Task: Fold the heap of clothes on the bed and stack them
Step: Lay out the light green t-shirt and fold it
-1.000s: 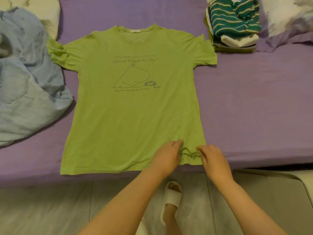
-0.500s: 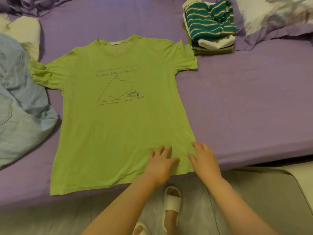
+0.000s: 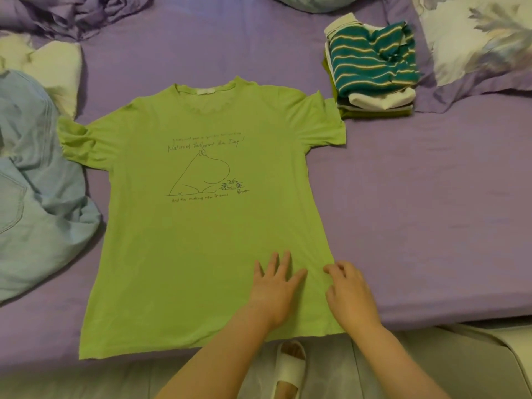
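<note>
Both hands rest near the hem of a green T-shirt [image 3: 201,226] spread on the bed [image 3: 417,211]: left hand [image 3: 273,289] flat with fingers spread, right hand [image 3: 349,295] with fingers loosely bent, gripping nothing.

dim warm indoor light, soft shadows, slight wide-angle edge distortion

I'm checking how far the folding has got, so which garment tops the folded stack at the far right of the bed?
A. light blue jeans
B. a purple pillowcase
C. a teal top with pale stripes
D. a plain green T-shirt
C: the teal striped top lies uppermost on the folded stack, while the green T-shirt is spread flat and the light blue jeans lie unfolded at the left.
</note>
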The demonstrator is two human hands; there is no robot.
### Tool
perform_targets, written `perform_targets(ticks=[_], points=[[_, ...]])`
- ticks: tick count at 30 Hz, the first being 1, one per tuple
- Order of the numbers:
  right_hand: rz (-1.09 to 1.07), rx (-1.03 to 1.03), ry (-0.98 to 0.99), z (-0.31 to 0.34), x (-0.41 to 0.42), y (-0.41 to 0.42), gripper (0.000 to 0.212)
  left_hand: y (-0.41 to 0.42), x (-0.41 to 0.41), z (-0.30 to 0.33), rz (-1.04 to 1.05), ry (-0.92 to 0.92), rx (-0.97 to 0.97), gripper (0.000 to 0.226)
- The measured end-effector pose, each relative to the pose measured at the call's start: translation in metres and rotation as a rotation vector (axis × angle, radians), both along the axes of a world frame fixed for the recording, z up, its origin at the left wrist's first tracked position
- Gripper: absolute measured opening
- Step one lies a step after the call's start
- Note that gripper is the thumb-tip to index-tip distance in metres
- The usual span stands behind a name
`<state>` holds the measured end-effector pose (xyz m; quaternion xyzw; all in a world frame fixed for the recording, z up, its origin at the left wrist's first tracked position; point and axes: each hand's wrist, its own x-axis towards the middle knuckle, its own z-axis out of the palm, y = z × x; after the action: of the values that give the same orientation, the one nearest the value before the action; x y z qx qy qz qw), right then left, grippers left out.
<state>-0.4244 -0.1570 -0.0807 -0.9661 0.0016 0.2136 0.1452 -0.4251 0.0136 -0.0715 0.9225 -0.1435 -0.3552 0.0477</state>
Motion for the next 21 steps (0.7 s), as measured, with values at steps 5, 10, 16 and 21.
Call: perform_targets(ticks=[5,10,16,21], points=[[0.084,0.004,-0.002,-0.010,0.056,0.033,0.052,0.024,0.019,0.008,0.023,-0.021,0.012,0.067],[0.055,0.083,-0.030,-0.017,0.116,0.056,0.057,0.046,0.054,0.008,-0.009,0.019,0.054,0.068],[-0.113,0.228,-0.059,-0.027,0.151,0.040,0.055,0.054,0.120,0.000,-0.099,-0.041,0.073,0.074],[-0.132,0.194,-0.020,-0.016,0.183,0.070,0.057,0.061,0.181,0.001,-0.175,-0.038,0.058,0.072]])
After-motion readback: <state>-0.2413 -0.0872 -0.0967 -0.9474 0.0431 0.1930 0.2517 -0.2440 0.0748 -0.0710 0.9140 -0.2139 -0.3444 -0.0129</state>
